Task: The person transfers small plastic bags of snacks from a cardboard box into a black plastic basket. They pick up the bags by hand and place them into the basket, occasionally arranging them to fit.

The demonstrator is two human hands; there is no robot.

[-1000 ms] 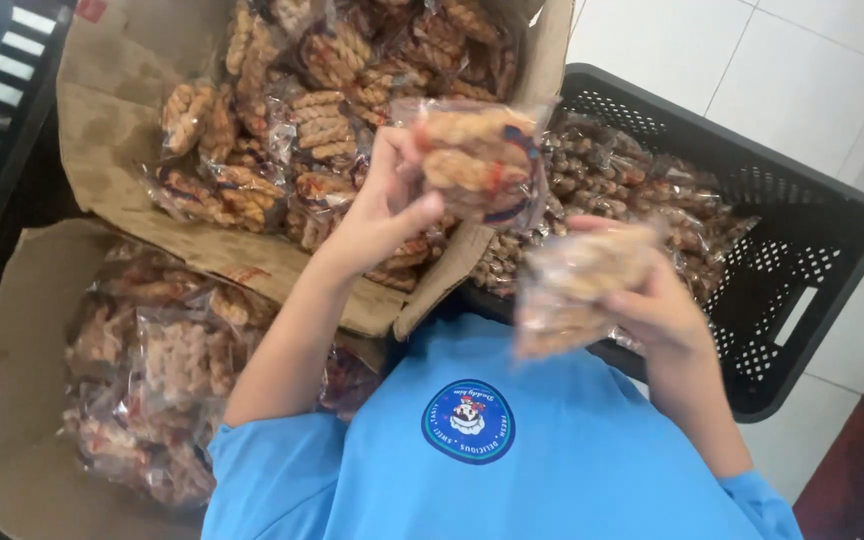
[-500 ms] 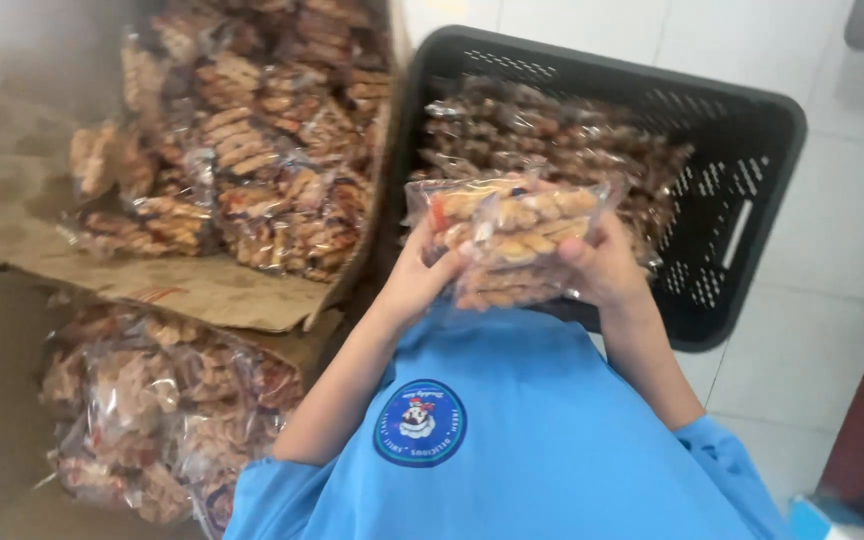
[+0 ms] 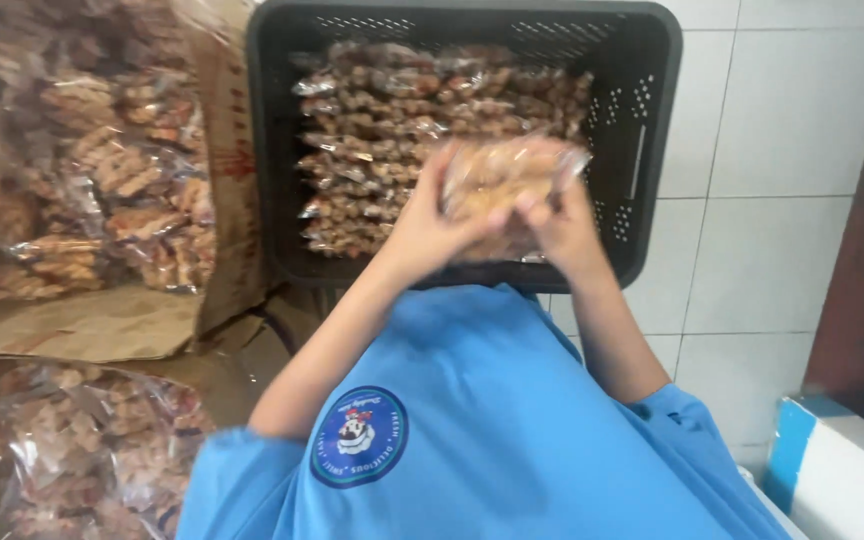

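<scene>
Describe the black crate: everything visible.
The black crate looks like moulded plastic, rectangular with rounded corners and perforated walls with slots. It sits upright on the pale tiled floor, against a brown cardboard box on its left. Clear bags of brown snack pieces lie in rows inside. Both hands hold a snack bag over its near rim.

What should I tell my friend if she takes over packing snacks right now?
Left hand and right hand together hold a clear snack packet over the black crate.
The crate already holds rows of packets.
More packets sit in the open cardboard box on the left and in another pile lower left.
Done: part of the crate is filled.
Left: this packet is not yet set down.
</scene>
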